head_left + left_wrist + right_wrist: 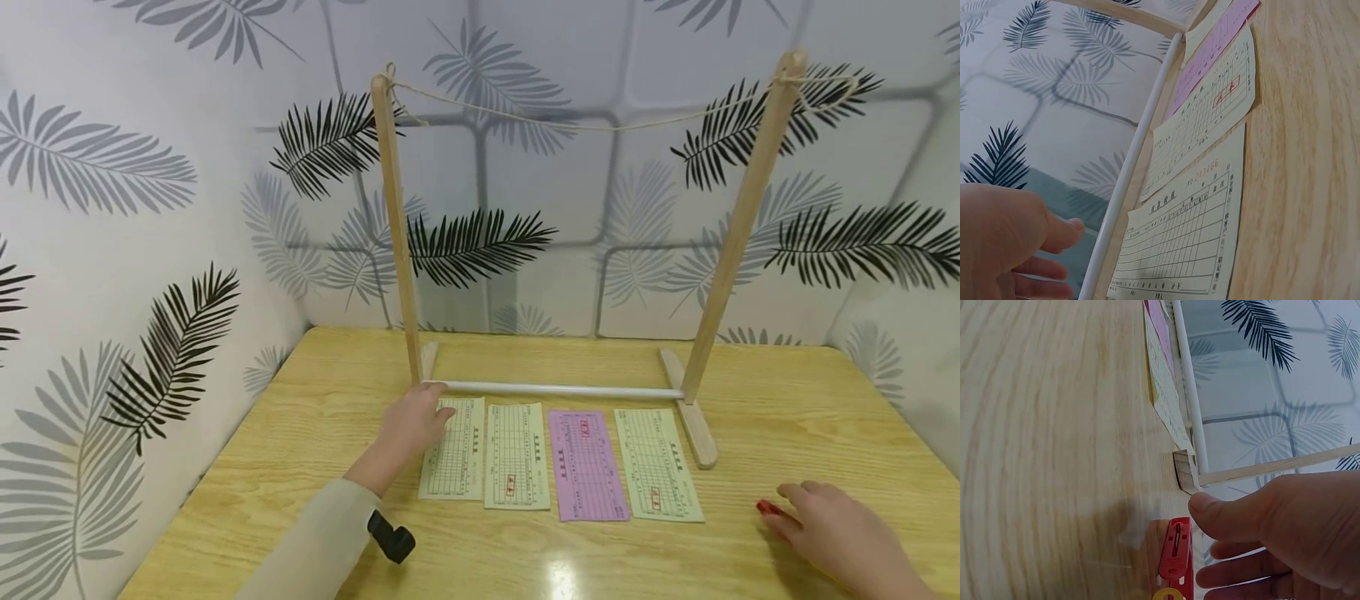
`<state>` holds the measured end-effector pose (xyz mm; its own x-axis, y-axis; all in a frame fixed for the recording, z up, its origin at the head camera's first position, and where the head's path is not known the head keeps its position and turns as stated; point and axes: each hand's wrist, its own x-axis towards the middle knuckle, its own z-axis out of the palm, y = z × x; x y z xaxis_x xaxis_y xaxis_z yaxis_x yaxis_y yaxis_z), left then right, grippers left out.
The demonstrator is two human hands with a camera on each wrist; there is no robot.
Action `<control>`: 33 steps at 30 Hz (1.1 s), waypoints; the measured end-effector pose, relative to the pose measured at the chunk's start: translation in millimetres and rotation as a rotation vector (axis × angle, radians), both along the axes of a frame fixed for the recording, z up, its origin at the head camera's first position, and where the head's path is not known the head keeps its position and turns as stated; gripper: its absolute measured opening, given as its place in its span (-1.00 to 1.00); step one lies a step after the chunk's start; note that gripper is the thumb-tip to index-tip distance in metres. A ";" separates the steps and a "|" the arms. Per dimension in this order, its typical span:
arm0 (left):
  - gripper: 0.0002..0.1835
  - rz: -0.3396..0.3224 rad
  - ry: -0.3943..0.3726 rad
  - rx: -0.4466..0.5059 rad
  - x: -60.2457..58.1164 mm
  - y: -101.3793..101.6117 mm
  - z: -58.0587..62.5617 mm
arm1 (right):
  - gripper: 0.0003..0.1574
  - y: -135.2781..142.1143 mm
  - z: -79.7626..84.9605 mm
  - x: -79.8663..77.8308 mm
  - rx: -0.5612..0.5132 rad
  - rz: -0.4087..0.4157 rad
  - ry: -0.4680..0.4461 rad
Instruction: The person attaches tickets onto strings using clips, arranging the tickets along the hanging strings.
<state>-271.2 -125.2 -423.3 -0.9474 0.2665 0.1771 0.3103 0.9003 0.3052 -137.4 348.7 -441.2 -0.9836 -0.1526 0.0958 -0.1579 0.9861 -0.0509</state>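
My left hand point(408, 429) reaches over the table by the foot of the left wooden post, overlapping the leftmost pale green paper slip point(459, 467) in the head view. Its fingers hold nothing, and the left wrist view shows them beside the white rod point(1129, 169). To the right, my right hand point(836, 529) hovers low with loosely bent fingers. A red clothespin point(1175, 550) lies right by its thumb and fingertips, with a small yellow piece point(1167, 594) next to it. Another pale green slip point(517, 458), a purple slip point(588, 467) and a yellowish-green slip point(658, 467) lie in the row.
Behind the slips stands a wooden frame with a left post point(396, 225), a right post point(742, 225) and a foot point(697, 433). A slack string point(600, 128) joins the post tops. Leaf-patterned wall point(540, 292) borders the wooden table point(480, 558).
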 end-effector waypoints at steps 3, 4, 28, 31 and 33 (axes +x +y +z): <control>-0.55 0.003 -0.011 0.017 -4.4 -1.5 -3.1 | -0.67 -0.3 -2.4 0.7 0.003 -0.003 -0.012; -0.55 0.005 -0.016 0.024 -5.5 -1.7 -4.2 | -0.66 -0.5 -2.9 0.8 0.003 -0.006 -0.026; -0.84 0.097 -0.036 -0.061 -31.1 7.2 -14.5 | -0.69 -2.0 -7.4 -0.7 0.007 -0.022 -0.142; -0.89 0.083 0.004 -0.105 -32.5 7.6 -18.0 | -0.69 -1.6 -8.3 -1.4 -0.010 -0.024 -0.170; -0.90 0.081 0.016 -0.144 -33.4 7.7 -21.0 | -0.70 -1.1 -8.7 -2.2 -0.020 -0.031 -0.193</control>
<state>-304.7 -117.5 -444.3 -0.9644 0.2126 0.1575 0.2382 0.9567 0.1671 -139.6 347.7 -449.9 -0.9882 -0.1223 -0.0920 -0.1134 0.9888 -0.0966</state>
